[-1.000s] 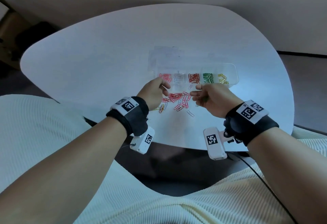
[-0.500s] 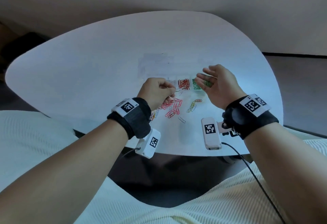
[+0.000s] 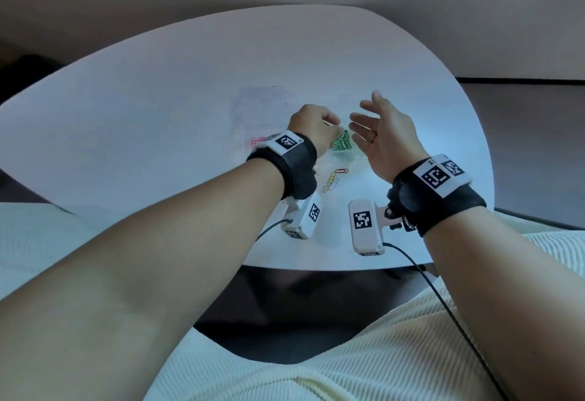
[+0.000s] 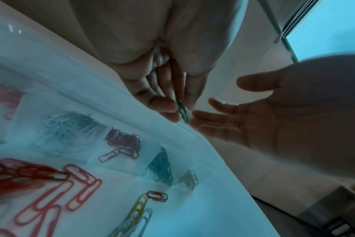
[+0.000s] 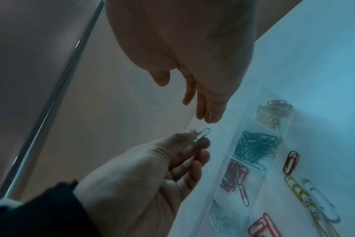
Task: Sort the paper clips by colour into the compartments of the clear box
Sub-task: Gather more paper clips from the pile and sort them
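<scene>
My left hand (image 3: 330, 129) pinches a green paper clip (image 4: 182, 110) between thumb and fingertips, held above the far side of the clear box (image 5: 288, 121). My right hand (image 3: 370, 121) is open just right of it, palm facing the left hand, holding nothing. The box's compartments hold pink (image 4: 4, 96), white (image 4: 67, 125), dark red (image 4: 124, 142), green (image 4: 160, 166) and yellow clips (image 4: 189, 178). In the head view both hands hide most of the box; only the green clips (image 3: 342, 142) and pink clips (image 3: 258, 141) show.
Loose clips lie on the white table (image 3: 158, 115) in front of the box: a red and pink pile (image 4: 30, 176), a single red clip (image 3: 342, 171), and yellow and blue clips (image 3: 330, 180). The table's near edge (image 3: 316, 266) is close to my lap.
My left hand left the loose pile and moved right and forward over the box with a green clip. My right hand opened, rose from the pile and now stands beside it.
</scene>
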### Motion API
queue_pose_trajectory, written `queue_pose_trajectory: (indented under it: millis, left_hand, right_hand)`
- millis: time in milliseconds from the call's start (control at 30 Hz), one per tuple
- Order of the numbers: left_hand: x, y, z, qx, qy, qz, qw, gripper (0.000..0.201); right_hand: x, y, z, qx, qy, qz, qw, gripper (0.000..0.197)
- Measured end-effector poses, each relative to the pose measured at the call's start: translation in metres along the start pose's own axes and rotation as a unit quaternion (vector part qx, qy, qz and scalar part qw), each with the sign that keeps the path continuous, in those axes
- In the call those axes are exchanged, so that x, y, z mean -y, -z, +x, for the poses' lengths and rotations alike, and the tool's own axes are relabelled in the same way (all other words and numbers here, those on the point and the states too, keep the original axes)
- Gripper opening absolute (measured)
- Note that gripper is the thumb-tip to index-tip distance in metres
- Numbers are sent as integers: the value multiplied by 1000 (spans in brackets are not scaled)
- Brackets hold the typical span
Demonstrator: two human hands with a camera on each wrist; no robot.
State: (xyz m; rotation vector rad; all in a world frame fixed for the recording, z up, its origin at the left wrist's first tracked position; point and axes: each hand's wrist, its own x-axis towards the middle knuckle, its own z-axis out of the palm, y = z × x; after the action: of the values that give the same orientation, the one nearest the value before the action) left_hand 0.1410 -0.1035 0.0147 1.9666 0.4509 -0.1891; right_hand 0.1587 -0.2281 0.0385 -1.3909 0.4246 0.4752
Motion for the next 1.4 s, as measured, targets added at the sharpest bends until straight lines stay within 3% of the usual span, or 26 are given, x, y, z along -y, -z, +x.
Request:
queue_pose_trajectory:
  millis: [67, 200, 300, 467, 533, 700, 967, 1033, 1100, 1200, 1333, 1400]
  left_hand:
    - [5, -3, -4, 28, 2, 10, 1000, 24]
    - [22, 1, -22, 7, -71, 67, 995, 19]
    - [47, 13, -39, 3, -86, 109, 990, 11]
    - [95, 31, -55, 39, -27, 223, 974, 11]
    - [107, 33, -62, 48, -17, 246, 968, 9]
    - [119, 34, -70, 34, -19, 250, 968, 7]
    - [119, 26, -64, 29, -68, 274, 959, 20]
    - [118, 24, -59, 35, -70, 287, 955, 21]
    - [117, 24, -55, 47, -73, 301, 950, 18]
    - [114, 25, -52, 59, -70, 313, 945, 17]
    - [111, 27, -52, 69, -45, 323, 943, 21]
    - [113, 27, -55, 73, -41, 326, 942, 24]
  right_hand:
    - [2, 2, -4, -13, 29, -55, 998, 16]
    - [2, 2, -11, 7, 81, -269, 960, 34]
    - [-7, 0, -13, 63, 57, -399, 913, 32]
    - [-46, -9, -11, 126, 83, -565, 811, 17]
    - [-69, -16, -10, 121, 130, -599, 781, 14]
    - [-106, -25, -9, 108, 213, -616, 750, 19]
    - [-116, -23, 0, 104, 230, -705, 663, 15]
    - [-117, -22, -1, 95, 216, -709, 665, 13]
    - [-119, -22, -2, 90, 200, -694, 686, 12]
    - [-118, -21, 0, 81, 144, -661, 732, 19]
    - [-112, -20, -1, 80, 98, -616, 778, 11]
    - [-103, -20, 0, 74, 81, -552, 827, 12]
